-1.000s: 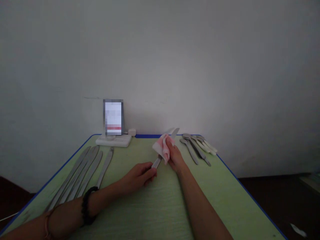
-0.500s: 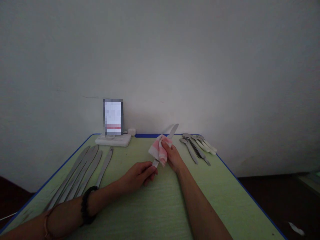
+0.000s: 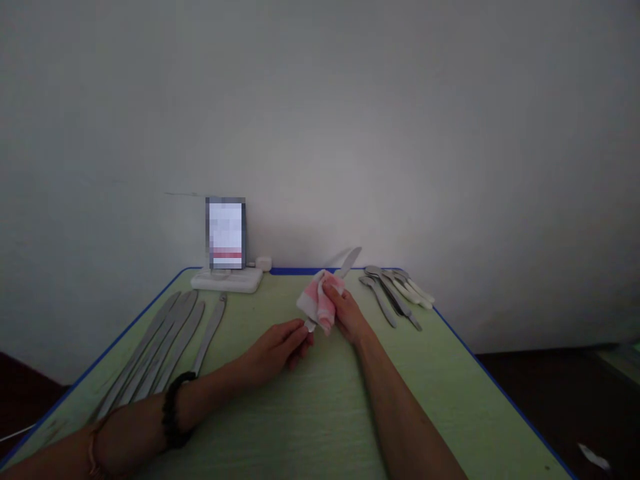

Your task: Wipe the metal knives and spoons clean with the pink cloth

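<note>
My left hand (image 3: 277, 348) pinches the handle end of a table knife (image 3: 349, 261) that slants up and away over the middle of the green table (image 3: 320, 413). My right hand (image 3: 345, 312) is closed on a pink and white cloth (image 3: 317, 302) wrapped round the knife's middle. Only the blade tip shows above the cloth. A black bead bracelet (image 3: 173, 410) sits on my left wrist.
Several table knives (image 3: 165, 347) lie in a row at the left of the table. Several spoons (image 3: 395, 293) lie at the back right. A small screen on a white stand (image 3: 227, 280) is at the back edge, against the wall. The table has a blue rim.
My right hand slid the cloth down the knife toward my left hand, so more of the blade tip shows. The knife now points a little higher.
</note>
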The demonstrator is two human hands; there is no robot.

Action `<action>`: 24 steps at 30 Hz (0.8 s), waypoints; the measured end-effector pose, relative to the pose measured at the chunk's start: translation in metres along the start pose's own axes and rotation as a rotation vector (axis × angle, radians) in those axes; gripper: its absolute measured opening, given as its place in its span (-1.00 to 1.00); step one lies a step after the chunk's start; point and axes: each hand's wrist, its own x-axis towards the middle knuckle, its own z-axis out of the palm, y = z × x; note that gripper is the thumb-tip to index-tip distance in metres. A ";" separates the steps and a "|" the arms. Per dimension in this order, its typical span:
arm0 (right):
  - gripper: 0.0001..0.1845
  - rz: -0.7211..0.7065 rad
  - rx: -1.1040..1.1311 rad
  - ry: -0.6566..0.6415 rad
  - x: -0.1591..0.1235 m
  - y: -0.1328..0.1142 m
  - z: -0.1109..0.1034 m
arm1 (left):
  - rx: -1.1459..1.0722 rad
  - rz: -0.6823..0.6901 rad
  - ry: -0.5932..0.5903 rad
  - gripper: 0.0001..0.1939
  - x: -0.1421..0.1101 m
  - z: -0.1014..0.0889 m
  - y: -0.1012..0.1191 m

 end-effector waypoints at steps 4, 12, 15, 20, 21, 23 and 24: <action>-0.56 0.006 -0.041 -0.018 0.000 -0.001 0.000 | -0.002 0.011 0.043 -0.59 0.001 0.000 0.000; -0.61 0.000 -0.078 -0.056 -0.004 -0.005 0.004 | -0.015 -0.038 0.118 -0.63 0.003 -0.001 0.002; -0.62 0.003 -0.113 -0.064 -0.003 -0.004 0.004 | 0.027 -0.053 0.123 -0.59 0.003 0.000 0.004; -0.58 0.014 0.026 -0.007 0.002 -0.004 0.001 | 0.193 -0.065 0.100 -0.56 0.001 -0.002 0.008; -0.58 -0.003 0.117 0.046 0.004 -0.005 0.000 | 0.247 -0.055 0.087 -0.56 0.000 -0.003 0.008; -0.60 -0.036 0.280 0.160 0.007 -0.006 -0.002 | 0.351 -0.026 0.073 -0.58 -0.002 -0.004 0.007; -0.60 -0.041 0.322 0.198 0.008 -0.007 -0.003 | 0.392 -0.009 0.074 -0.60 -0.003 -0.004 0.007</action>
